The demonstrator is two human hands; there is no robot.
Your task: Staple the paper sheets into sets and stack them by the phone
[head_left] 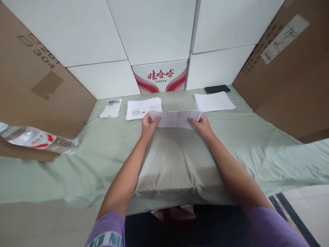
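Observation:
Both my hands grip a stack of white paper sheets (176, 119) by its two short ends, tilted up above the cloth. My left hand (149, 124) pinches the left end with the thumb on the near face. On the right end, my right hand (202, 125) holds it the same way, thumb in front and fingers behind. Just behind my left hand lies a pile of printed sheets (144, 107) with round stamp-like marks. Another pile of white paper (214, 101) rests beyond my right hand.
A green cloth (180, 151) covers the table. A small clear packet with dark bits (111, 107) lies at left, a black phone (217, 89) at back right. A water bottle (41, 139) stands left. Brown cartons (290, 79) flank the sides; white boxes (160, 77) form the back.

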